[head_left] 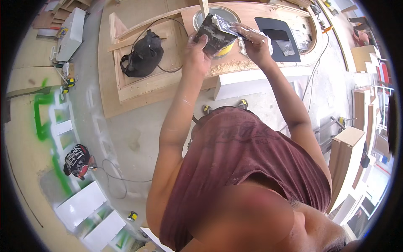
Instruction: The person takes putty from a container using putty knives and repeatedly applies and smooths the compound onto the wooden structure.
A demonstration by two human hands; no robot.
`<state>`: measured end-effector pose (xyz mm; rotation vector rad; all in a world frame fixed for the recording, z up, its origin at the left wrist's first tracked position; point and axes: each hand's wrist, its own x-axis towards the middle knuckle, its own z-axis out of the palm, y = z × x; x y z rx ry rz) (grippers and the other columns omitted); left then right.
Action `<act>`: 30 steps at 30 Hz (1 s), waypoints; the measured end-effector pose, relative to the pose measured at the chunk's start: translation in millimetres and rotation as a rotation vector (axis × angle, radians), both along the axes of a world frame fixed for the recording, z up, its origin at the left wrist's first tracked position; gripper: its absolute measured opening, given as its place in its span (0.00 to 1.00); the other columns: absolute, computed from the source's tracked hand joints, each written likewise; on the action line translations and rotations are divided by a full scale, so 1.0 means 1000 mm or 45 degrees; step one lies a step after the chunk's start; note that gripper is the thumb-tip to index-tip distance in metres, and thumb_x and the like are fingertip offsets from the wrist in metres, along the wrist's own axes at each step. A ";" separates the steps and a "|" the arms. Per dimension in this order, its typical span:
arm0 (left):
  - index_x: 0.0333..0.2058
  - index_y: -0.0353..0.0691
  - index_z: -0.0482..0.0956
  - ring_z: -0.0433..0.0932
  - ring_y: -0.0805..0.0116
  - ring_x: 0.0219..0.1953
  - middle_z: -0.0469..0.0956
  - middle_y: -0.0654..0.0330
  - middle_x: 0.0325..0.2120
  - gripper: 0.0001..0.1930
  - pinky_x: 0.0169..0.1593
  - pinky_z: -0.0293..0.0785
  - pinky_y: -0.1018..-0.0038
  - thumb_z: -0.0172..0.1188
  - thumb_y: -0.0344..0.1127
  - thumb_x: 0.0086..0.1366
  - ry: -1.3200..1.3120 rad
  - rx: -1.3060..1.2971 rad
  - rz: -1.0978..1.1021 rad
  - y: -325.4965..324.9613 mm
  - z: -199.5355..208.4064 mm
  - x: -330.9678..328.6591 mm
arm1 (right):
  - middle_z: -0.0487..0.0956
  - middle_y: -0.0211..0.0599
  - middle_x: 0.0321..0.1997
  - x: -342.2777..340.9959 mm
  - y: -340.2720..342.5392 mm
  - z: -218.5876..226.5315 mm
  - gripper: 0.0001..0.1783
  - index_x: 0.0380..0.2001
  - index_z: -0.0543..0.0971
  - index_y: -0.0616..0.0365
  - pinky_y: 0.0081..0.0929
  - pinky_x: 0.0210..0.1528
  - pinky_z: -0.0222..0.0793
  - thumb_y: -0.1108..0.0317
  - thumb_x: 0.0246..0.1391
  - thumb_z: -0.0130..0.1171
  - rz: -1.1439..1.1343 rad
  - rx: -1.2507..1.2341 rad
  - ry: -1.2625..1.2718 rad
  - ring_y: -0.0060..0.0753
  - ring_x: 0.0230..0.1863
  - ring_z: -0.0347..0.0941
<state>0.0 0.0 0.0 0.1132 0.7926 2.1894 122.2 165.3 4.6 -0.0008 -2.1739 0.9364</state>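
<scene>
Over pale wood (pixel 110 90), left hand (pixel 198 52) gripping flat sheet (pixel 215 37) (paste-smeared), right hand (pixel 257 45) alongside

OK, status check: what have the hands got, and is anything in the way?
Left fingers gripping a dark, smeared sheet. Right fingers at its whitened edge. Sheet blocking part of yellow-sided tin from view.

The bare left arm (pixel 174 122) stretches nearly straight toward 12 o'clock, its left hand (pixel 197 54) curled in a grip, thumb (pixel 203 41) uppermost. The right arm (pixel 287 90) bends, forearm angling toward 11; the right hand (pixel 257 47) is white-smeared, fingers pointing toward 10.
</scene>
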 end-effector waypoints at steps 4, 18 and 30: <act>0.52 0.35 0.65 0.80 0.56 0.46 0.76 0.51 0.47 0.16 0.46 0.85 0.59 0.53 0.25 0.66 0.026 -0.015 0.044 -0.004 0.005 0.005 | 0.79 0.44 0.53 -0.007 0.002 -0.002 0.27 0.50 0.80 0.51 0.34 0.57 0.72 0.88 0.49 0.52 -0.072 0.115 0.009 0.45 0.57 0.74; 0.54 0.36 0.65 0.79 0.60 0.47 0.75 0.53 0.48 0.19 0.48 0.82 0.60 0.55 0.29 0.66 0.076 0.029 0.176 -0.011 -0.002 0.003 | 0.82 0.39 0.42 -0.013 0.001 -0.013 0.17 0.52 0.74 0.68 0.25 0.47 0.76 0.78 0.60 0.55 -0.200 -0.701 0.100 0.26 0.41 0.79; 0.48 0.37 0.69 0.79 0.70 0.40 0.77 0.60 0.38 0.14 0.39 0.82 0.75 0.58 0.27 0.65 0.026 -0.056 0.153 -0.008 0.001 0.007 | 0.80 0.39 0.41 0.001 -0.027 0.025 0.19 0.55 0.70 0.67 0.27 0.43 0.80 0.74 0.62 0.55 0.139 -1.083 -0.093 0.26 0.38 0.79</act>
